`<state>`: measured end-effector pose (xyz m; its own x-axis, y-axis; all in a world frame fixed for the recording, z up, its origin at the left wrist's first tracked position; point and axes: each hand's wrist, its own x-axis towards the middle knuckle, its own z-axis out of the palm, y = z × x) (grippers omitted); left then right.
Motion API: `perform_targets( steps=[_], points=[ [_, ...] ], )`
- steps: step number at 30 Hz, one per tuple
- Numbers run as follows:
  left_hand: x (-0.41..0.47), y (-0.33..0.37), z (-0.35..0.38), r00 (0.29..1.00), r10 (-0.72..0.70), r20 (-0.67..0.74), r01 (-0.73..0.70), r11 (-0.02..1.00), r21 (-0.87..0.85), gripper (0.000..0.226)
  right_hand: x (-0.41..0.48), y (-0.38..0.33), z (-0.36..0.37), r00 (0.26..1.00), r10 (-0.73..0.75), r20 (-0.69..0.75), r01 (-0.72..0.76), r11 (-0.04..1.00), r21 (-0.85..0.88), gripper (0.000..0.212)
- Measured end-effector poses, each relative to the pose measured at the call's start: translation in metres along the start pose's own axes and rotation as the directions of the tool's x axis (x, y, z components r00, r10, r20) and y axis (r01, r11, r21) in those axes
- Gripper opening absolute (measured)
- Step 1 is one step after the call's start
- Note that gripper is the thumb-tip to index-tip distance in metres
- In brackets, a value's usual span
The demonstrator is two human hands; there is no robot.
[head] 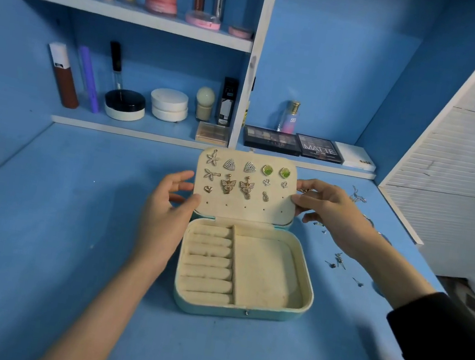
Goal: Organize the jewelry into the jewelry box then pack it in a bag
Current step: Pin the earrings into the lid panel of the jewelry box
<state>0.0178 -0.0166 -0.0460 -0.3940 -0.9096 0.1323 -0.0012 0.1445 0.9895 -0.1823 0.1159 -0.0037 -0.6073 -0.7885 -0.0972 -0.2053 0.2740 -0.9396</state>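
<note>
The jewelry box (pixel 241 311) sits open mid-tabletop (pixel 66 246), its lid (pixel 244 210) raised at the box's 12 o'clock with earrings (pixel 228 184) pinned in rows. The step looks like steadying the lid, best done by gripping only its bare edges, clear of the studs. The left hand (pixel 168 209) holds the 9 o'clock edge, thumb on the lower corner, fingers (pixel 181 185) loosely curled. The right hand (pixel 327 211) pinches the 3 o'clock edge, fingers (pixel 309 184) slightly apart, with loose pieces (pixel 338 261) lying at the box's 3 o'clock.

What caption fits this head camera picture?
Left hand and right hand hold the open jewelry box by its lid, pinned with earrings.
</note>
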Motion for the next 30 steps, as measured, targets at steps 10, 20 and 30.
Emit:
perform_targets(
  steps=[10,20,30],
  points=[
    [0.003,0.001,0.0,0.995,-0.071,0.073,0.077,0.993,-0.089,0.035,-0.011,-0.001,-0.016,0.99,0.006,0.138,0.007,0.996,-0.089,0.024],
    [0.004,0.001,-0.002,0.992,-0.083,0.099,0.095,0.986,-0.133,0.038,-0.031,0.012,-0.053,0.994,-0.026,0.107,0.094,0.706,-0.702,0.007],
    [0.005,0.0,-0.001,0.992,-0.066,0.112,0.085,0.981,-0.174,0.04,-0.055,0.007,-0.077,0.931,0.29,0.222,0.085,0.42,-0.904,0.013]
  ],
)
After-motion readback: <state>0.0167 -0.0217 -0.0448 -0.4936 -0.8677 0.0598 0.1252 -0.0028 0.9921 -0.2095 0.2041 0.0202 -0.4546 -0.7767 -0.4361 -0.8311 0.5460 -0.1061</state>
